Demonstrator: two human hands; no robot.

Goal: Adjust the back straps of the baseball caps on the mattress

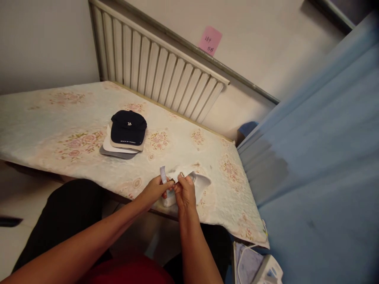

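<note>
A white cap (203, 182) lies at the near edge of the covered table, its brim to the right, partly behind my hands. My left hand (155, 190) is closed on the cap's light strap (162, 172), whose free end sticks up above the fingers. At the left fingertips is a small dark metal piece (172, 181). Beside it, my right hand (186, 192) pinches the cap's back edge. A small gold-toned metal loop (182, 174) shows at the right thumb tip. The fingertips of both hands nearly meet, and how the strap and metal parts join is hidden.
Left of my hands sits a stack of caps, a navy cap (128, 130) on top. A radiator (160, 63) lines the wall behind the floral table cover (183, 146). A blue curtain (296, 169) hangs at right, above a white corded appliance (268, 270).
</note>
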